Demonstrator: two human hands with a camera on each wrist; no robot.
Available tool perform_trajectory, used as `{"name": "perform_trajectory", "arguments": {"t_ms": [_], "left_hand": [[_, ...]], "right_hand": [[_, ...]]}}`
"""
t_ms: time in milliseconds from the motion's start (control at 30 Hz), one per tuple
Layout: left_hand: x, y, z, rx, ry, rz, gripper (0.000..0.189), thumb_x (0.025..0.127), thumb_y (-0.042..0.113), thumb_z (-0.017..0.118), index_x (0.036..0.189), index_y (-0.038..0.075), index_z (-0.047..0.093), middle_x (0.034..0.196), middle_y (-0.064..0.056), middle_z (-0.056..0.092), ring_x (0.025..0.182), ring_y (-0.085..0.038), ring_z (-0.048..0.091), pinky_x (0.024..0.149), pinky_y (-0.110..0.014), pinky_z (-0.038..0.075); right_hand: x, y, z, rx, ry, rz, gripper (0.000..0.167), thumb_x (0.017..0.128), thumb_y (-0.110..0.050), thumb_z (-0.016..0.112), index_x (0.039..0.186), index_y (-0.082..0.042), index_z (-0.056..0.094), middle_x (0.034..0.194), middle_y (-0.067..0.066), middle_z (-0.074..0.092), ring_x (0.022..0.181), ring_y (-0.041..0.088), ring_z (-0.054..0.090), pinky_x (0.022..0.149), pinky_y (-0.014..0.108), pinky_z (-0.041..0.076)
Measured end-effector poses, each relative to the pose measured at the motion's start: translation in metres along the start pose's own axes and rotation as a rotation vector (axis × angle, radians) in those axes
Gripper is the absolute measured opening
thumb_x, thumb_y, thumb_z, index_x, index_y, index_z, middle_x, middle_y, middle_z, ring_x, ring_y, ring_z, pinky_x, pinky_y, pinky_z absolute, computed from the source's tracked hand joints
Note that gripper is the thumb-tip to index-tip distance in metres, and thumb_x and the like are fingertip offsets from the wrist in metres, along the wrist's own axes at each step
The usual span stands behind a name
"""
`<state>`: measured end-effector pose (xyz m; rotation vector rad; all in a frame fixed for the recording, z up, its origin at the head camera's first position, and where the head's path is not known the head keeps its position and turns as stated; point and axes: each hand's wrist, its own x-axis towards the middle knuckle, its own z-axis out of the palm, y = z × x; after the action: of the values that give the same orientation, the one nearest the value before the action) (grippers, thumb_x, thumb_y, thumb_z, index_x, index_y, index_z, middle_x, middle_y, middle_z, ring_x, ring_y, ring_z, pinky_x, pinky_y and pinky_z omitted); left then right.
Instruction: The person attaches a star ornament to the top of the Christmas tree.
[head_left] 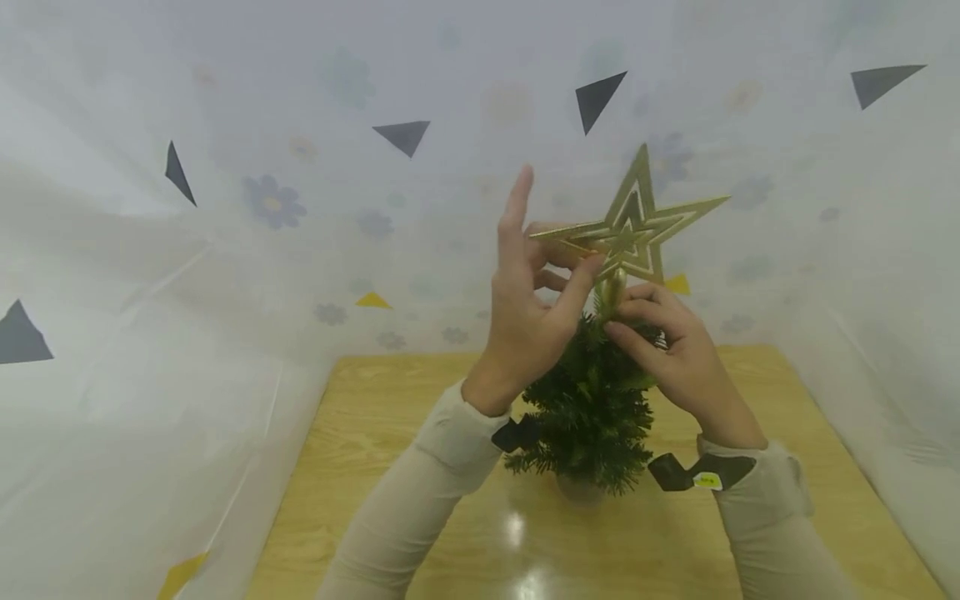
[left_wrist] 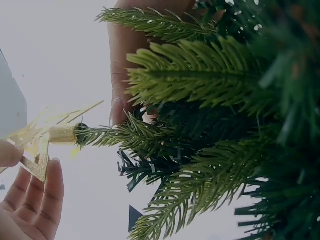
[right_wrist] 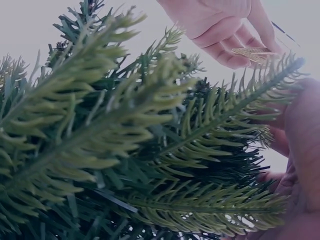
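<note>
A gold star tree topper with a short tubular base stands tilted over a small artificial Christmas tree. My left hand pinches the star's lower left part between thumb and fingers, the index finger pointing up. Just below, my right hand pinches the tree's tip with thumb and fingertips, partly hidden behind branches in the left wrist view. The tip sprig is right at the mouth of the star's base. Green needles fill most of the right wrist view.
The tree's pot rests on a glossy wooden table. Pale sheeting with faded flowers encloses the table at the back and sides. Dark triangles and yellow ones are on it.
</note>
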<state>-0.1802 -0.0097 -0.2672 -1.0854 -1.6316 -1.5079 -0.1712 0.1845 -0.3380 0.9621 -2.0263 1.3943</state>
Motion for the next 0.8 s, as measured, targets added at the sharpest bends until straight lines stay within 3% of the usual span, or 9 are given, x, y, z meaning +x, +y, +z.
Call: {"name": "perform_trajectory", "arguments": {"t_ms": [100,400,600,800], "left_hand": [[0.001,-0.001,0.002,-0.022,0.008,-0.036,0.087,0.098,-0.002,0.066,0.163,0.001,0.008,0.102,-0.019,0.064,0.084,-0.022,0.069,0.064,-0.029,0.060],[-0.003,-0.009,-0.001,0.030,-0.013,-0.070,0.072,0.099,0.002,0.066,0.160,0.002,0.027,0.109,-0.017,0.065,0.084,-0.018,0.068,0.064,-0.029,0.059],[-0.016,-0.020,-0.009,0.076,0.013,-0.101,0.055,0.102,0.004,0.062,0.153,0.003,0.042,0.108,-0.016,0.066,0.086,-0.020,0.067,0.066,-0.030,0.060],[-0.035,-0.034,-0.021,0.198,-0.041,-0.044,0.030,0.103,0.007,0.061,0.131,-0.001,0.063,0.108,-0.014,0.068,0.095,-0.022,0.067,0.081,-0.027,0.058]], "right_hand": [[0.001,-0.001,-0.003,-0.016,-0.028,0.013,0.030,0.091,0.017,0.066,0.116,0.000,0.072,0.122,0.008,0.061,0.116,0.014,0.055,0.094,0.024,0.043],[0.001,0.000,-0.005,-0.045,-0.027,0.053,0.039,0.102,0.004,0.059,0.140,-0.004,0.061,0.142,0.005,0.057,0.127,0.013,0.050,0.096,0.024,0.040],[-0.005,0.002,-0.009,-0.038,-0.016,0.114,0.039,0.107,0.000,0.050,0.145,0.000,0.056,0.152,0.004,0.050,0.143,0.018,0.041,0.110,0.024,0.035],[-0.018,0.006,-0.018,-0.052,-0.027,0.184,0.045,0.108,-0.002,0.046,0.153,-0.005,0.048,0.163,0.008,0.036,0.151,0.024,0.029,0.114,0.021,0.029]]}}
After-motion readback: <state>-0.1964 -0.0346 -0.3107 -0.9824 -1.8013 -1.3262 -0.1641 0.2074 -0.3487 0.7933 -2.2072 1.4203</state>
